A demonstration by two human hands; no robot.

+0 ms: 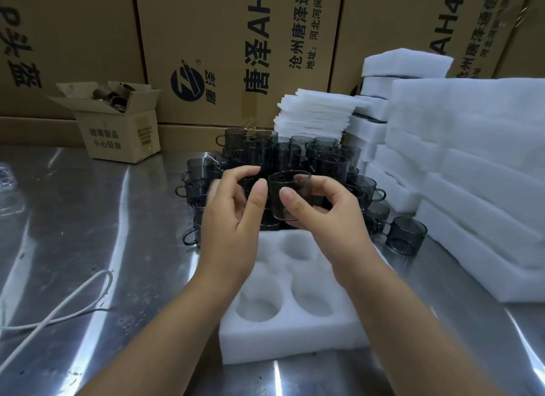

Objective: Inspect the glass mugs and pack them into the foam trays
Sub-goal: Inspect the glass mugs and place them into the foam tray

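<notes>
My right hand [324,215] gripped one glass mug [275,204] above the foam tray [283,345]; whether my half-curled left hand [233,218] touched it, I couldn't tell. The tray's visible pockets lay empty; the mug pile [283,153] stood behind.

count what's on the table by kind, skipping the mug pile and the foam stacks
glass mug held in the right hand: 1
foam tray under the hands: 1
small open cardboard box: 1
white cable: 1
total: 4
</notes>
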